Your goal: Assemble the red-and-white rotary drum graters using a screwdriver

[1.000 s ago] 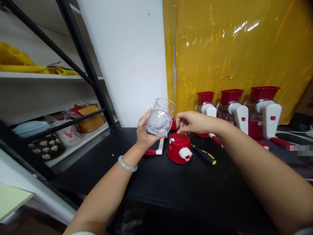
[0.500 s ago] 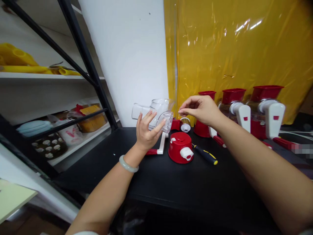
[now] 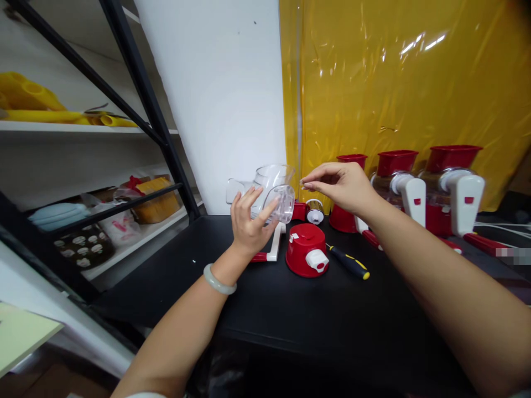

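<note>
My left hand [image 3: 248, 226] holds a clear plastic grinder body [image 3: 265, 190] up above the black table [image 3: 290, 309], fingers wrapped round its side. My right hand [image 3: 340, 185] hovers just right of it, thumb and forefinger pinched on something too small to make out. Below them a red round base [image 3: 306, 257] with a white knob sits on the table. A white and red crank handle [image 3: 271, 249] lies behind my left hand. A small metal drum [image 3: 314, 211] lies further back.
Three assembled red and white grinders [image 3: 452, 188] stand in a row at the right against a yellow plastic curtain [image 3: 394, 83]. A black and yellow screwdriver [image 3: 348, 264] lies beside the red base. A black-framed shelf [image 3: 83, 166] with goods stands at the left.
My left hand turned the clear body from bottom-facing to sideways. My right hand rose from the red base to the level of the clear body, fingers pinched.
</note>
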A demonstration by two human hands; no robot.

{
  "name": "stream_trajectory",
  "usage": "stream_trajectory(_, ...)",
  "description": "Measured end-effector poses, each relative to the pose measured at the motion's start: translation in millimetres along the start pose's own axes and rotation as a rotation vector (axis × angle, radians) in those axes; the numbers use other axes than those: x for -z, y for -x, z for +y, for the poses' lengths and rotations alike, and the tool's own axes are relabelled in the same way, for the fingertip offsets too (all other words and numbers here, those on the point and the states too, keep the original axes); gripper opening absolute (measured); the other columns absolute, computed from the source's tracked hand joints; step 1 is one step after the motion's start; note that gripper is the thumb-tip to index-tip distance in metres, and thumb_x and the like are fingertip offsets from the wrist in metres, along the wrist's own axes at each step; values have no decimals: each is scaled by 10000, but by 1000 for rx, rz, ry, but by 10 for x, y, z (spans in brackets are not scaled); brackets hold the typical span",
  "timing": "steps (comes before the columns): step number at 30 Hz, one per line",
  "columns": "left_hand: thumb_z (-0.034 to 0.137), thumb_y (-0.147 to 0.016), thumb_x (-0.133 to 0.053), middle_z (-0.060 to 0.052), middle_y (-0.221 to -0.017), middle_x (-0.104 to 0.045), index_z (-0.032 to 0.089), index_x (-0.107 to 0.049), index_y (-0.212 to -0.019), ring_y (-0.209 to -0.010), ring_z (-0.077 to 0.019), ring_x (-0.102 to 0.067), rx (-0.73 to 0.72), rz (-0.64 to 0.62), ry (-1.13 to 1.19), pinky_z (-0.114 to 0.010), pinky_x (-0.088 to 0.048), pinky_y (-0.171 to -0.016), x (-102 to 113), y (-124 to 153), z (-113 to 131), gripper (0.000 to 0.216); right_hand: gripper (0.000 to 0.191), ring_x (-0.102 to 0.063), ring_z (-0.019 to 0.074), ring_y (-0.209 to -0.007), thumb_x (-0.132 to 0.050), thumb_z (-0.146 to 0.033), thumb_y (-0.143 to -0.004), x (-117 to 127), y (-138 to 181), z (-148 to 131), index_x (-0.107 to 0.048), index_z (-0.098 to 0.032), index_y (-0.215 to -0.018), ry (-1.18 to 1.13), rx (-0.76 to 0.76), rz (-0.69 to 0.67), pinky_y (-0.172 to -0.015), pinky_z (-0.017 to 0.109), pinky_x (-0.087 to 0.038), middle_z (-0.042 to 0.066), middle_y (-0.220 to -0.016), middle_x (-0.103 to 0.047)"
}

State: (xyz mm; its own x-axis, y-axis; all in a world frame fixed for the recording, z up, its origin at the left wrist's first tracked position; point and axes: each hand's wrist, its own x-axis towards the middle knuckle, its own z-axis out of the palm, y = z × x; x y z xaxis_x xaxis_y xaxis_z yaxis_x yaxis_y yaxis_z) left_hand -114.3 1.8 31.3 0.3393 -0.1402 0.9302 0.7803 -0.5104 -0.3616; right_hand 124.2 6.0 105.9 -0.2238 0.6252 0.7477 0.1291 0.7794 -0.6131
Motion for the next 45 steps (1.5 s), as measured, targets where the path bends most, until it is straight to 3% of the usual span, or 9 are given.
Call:
stream_trajectory(7,327,-708,-791,-141,-1361,-516,230,-346,-1461,-1244,-311,-536,443,44,386,-505,-463,-1040,-71,-15,76,880,223,-714,191,-760,-794,-325,-707,-27,-5,-5,-768,-167,-862,-17,14,52,-784,392,-602,73,-822,-744)
stream_trajectory(15,469,-823,-670,-104,-1253,-566,222,-461,-1334,-1178,-268,-589,625,187,727,-441,-471,-1048,-42,-55,98,605,173,-694,181,-753,-765,-346,-751,-42,20,-143,-757,-187,-819,49,129,123,-754,378,-596,58,-807,-729)
stream_trajectory(20,445,-822,-671,-77,-1057,-648,217,-541,-1156,-950,-242,-690,938,26,1041,-369,-618,-761,14,-129,153,425,94,-664,179,-813,-729,-301,-794,-39,43,-248,-758,-213,-807,207,256,129,-782,377,-560,46,-850,-716)
stream_trajectory(24,478,-799,-674,-68,-1026,-668,216,-550,-1081,-815,-226,-720,1107,-19,1169,-298,-620,-578,41,-167,164,404,49,-651,177,-839,-713,-250,-805,-40,49,-248,-758,-228,-802,259,304,99,-817,381,-531,34,-861,-709)
stream_trajectory(28,478,-816,-654,-62,-1028,-674,217,-550,-1102,-796,-211,-726,1085,-34,1165,-259,-609,-543,46,-163,148,401,54,-657,186,-864,-707,-252,-813,-33,48,-227,-758,-234,-817,270,301,101,-848,392,-520,33,-878,-715)
stream_trajectory(35,437,-924,-528,-88,-1139,-686,242,-518,-1269,-968,-251,-710,799,-113,1032,-316,-632,-639,12,-115,78,396,104,-675,216,-881,-711,-339,-818,-56,86,-315,-768,-255,-839,268,217,105,-857,414,-541,45,-895,-734)
stream_trajectory(38,436,-932,-520,-101,-1181,-682,234,-503,-1322,-1005,-265,-701,754,-167,1001,-338,-636,-673,44,-164,56,440,112,-679,215,-879,-712,-340,-817,-74,99,-339,-772,-249,-844,247,203,102,-843,404,-549,47,-884,-734)
stream_trajectory(41,439,-876,-611,-114,-1211,-667,209,-539,-1292,-1070,-280,-674,725,-131,929,-389,-619,-807,96,-243,35,481,98,-682,203,-865,-715,-311,-812,-79,101,-340,-773,-239,-842,218,211,98,-836,384,-548,45,-876,-733)
stream_trajectory(45,447,-791,-711,-135,-1279,-621,178,-519,-1313,-1180,-303,-608,553,-77,720,-453,-527,-990,156,-296,6,618,106,-686,205,-854,-727,-309,-797,-83,92,-313,-775,-227,-842,191,200,96,-831,381,-548,48,-870,-738)
